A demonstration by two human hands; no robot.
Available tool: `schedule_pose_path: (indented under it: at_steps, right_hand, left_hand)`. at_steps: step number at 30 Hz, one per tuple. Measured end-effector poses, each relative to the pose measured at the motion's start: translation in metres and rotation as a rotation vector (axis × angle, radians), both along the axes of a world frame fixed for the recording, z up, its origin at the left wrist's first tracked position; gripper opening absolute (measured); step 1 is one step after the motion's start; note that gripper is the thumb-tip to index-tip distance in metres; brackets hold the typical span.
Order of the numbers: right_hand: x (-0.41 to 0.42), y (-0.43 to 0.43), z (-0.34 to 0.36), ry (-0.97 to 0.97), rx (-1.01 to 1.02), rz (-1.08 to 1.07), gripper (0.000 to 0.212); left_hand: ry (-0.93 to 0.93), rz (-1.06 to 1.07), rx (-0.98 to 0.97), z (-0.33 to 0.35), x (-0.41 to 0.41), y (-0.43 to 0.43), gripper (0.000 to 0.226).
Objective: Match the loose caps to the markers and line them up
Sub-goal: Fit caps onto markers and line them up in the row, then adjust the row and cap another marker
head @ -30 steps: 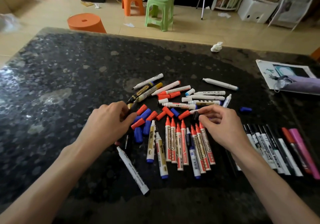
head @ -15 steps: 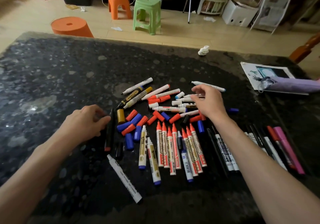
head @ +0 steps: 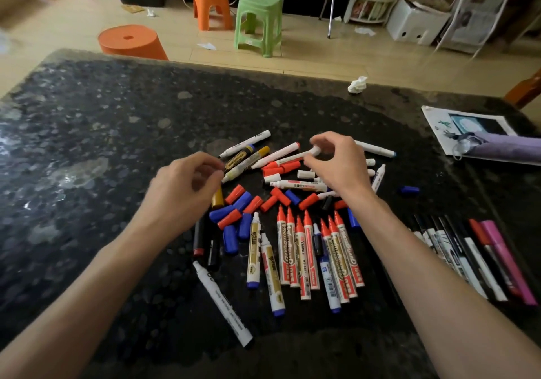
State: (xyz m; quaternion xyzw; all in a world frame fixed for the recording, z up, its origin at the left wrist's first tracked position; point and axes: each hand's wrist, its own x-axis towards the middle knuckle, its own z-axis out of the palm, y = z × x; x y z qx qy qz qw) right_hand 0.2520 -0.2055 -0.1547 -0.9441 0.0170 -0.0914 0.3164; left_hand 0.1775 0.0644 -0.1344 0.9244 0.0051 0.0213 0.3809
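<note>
Glossy speckled stone table [head: 87, 144]; left hand [head: 181, 194] hovers at the pile's left edge, fingers curled, inside of the curl hidden, so its grip cannot be told. Centre: stubby cylindrical loose caps [head: 234, 195], red and blue plastic, scattered beyond a row of red-capped markers [head: 307, 249]. The right hand [head: 339, 167] pinches the rounded end of a slim white marker [head: 292, 156]; its forearm overlaps the nearest thin pens [head: 456, 249] far right.

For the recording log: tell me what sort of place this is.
Probably a room in a home: green stool and orange stool on a tiled floor, a white box among clutter, beyond the dark speckled table.
</note>
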Motion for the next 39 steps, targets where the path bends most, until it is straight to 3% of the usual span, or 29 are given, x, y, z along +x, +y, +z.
schedule_pose_path:
  at_steps: [2,4,8,13,16,22,26,30,35,39]
  right_hand:
    - [-0.022,0.017,0.014,0.044,0.250,0.176,0.032]
    - [-0.045,0.036,0.023,0.068,0.367,0.342,0.028]
    - [-0.064,0.049,0.019,0.015,0.406,0.454,0.026]
    - [-0.065,0.039,0.014,0.144,0.446,0.502,0.037]
    - [-0.053,0.022,0.014,0.171,0.501,0.463,0.038]
    - [0.014,-0.055,-0.012,-0.015,0.078,-0.111,0.033]
    - [0.039,-0.089,-0.023,0.003,-0.091,-0.289,0.033]
    - [0.058,-0.094,-0.029,0.130,-0.150,-0.325,0.031]
    - [0.057,-0.084,-0.019,0.085,-0.147,-0.236,0.019]
    - [0.020,-0.059,0.016,0.092,0.229,0.038,0.023]
  left_hand:
    - [0.116,-0.052,-0.262,0.002,-0.003,-0.017,0.023]
    - [0.239,-0.069,-0.433,0.003,-0.006,-0.033,0.029]
    - [0.262,-0.092,-0.448,0.005,-0.011,-0.041,0.023]
    - [0.273,-0.092,-0.369,0.001,-0.016,-0.039,0.017]
    - [0.237,-0.060,-0.344,-0.002,-0.014,-0.039,0.012]
    - [0.158,-0.068,-0.354,-0.006,-0.010,-0.037,0.013]
    - [0.133,-0.094,-0.376,-0.004,-0.010,-0.040,0.013]
    - [0.105,-0.116,-0.389,0.000,-0.011,-0.041,0.011]
    - [0.088,-0.139,-0.396,0.003,-0.012,-0.043,0.013]
    - [0.095,-0.128,-0.439,0.007,-0.014,-0.042,0.025]
